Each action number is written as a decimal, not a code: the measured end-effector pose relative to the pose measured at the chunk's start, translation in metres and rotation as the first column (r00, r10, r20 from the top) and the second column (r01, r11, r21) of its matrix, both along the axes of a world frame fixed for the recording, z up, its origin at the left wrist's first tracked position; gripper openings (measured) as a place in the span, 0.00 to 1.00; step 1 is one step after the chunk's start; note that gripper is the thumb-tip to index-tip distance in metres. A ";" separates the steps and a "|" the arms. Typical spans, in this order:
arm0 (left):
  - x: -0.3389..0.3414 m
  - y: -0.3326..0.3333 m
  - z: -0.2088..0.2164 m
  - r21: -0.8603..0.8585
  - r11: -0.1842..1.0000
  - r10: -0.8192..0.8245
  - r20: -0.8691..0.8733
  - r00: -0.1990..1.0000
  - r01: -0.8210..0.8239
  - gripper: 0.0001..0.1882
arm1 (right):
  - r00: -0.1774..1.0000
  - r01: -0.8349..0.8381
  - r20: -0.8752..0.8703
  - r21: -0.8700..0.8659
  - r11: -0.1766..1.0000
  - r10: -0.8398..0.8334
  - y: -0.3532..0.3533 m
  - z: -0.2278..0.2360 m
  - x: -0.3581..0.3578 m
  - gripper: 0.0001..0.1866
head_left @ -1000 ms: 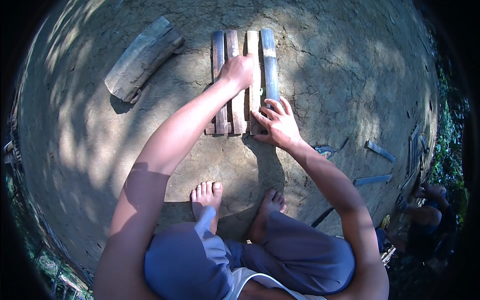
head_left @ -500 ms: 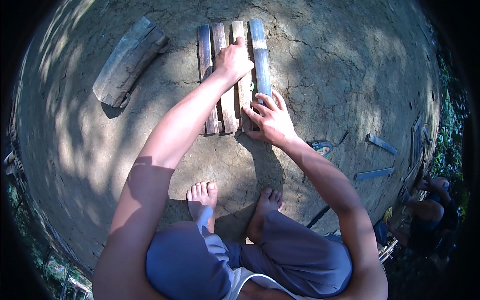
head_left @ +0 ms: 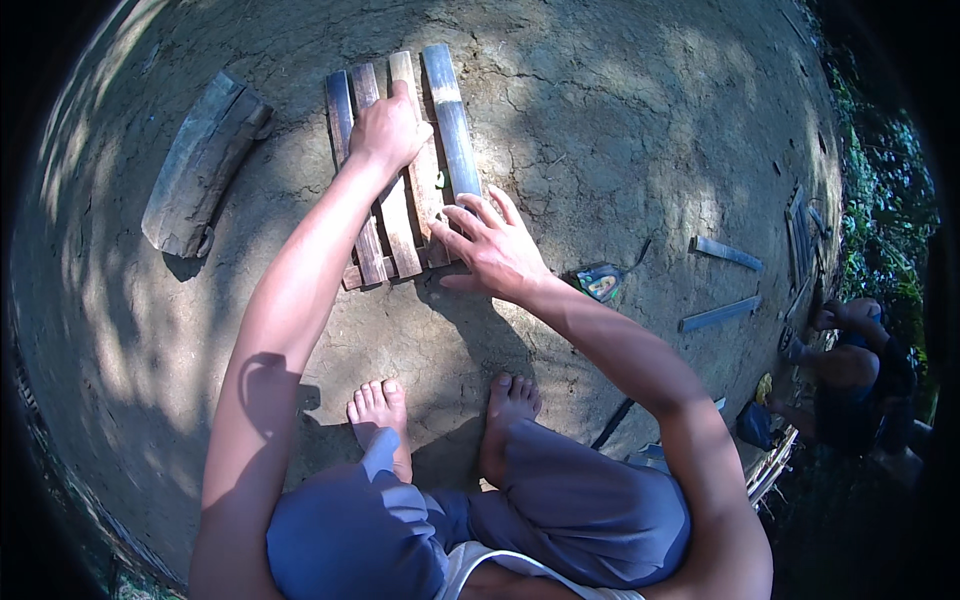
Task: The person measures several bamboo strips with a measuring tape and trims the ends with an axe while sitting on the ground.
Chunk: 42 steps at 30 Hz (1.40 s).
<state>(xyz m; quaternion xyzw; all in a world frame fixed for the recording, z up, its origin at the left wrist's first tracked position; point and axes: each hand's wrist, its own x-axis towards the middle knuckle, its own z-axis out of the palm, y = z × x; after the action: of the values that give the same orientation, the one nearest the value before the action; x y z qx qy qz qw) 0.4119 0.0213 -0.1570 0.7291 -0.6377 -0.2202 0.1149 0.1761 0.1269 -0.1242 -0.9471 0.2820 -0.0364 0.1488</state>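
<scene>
Four slats on ground, long axes pointing away, far ends leaning left. My left fingers half-curl over middle ones, grip unclear; right fingers splay at near-right corner, gripping nothing.

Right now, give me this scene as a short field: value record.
slats: four, side by side with gaps, across a crosspiece near their lower ends
left hand: over the two middle slats, grip unclear
right hand: open, fingers spread around the lower part of the two right slats
far left: thick wood piece, apart from the slats
right: loose strips; another person, partly shadowed
ground: cracked earth, dappled light
</scene>
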 end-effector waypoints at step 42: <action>0.094 0.255 0.007 0.644 0.760 0.636 -0.707 0.310 -0.091 0.08 | 0.862 0.489 -0.432 0.570 0.661 -0.265 -0.056 0.053 -0.133 0.32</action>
<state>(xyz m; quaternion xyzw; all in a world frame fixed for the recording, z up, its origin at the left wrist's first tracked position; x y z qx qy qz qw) 0.5058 0.2759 -0.1501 0.6217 -0.2003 -0.6958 0.2986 0.0434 0.0708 -0.0714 -0.7438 0.4884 0.1853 0.4170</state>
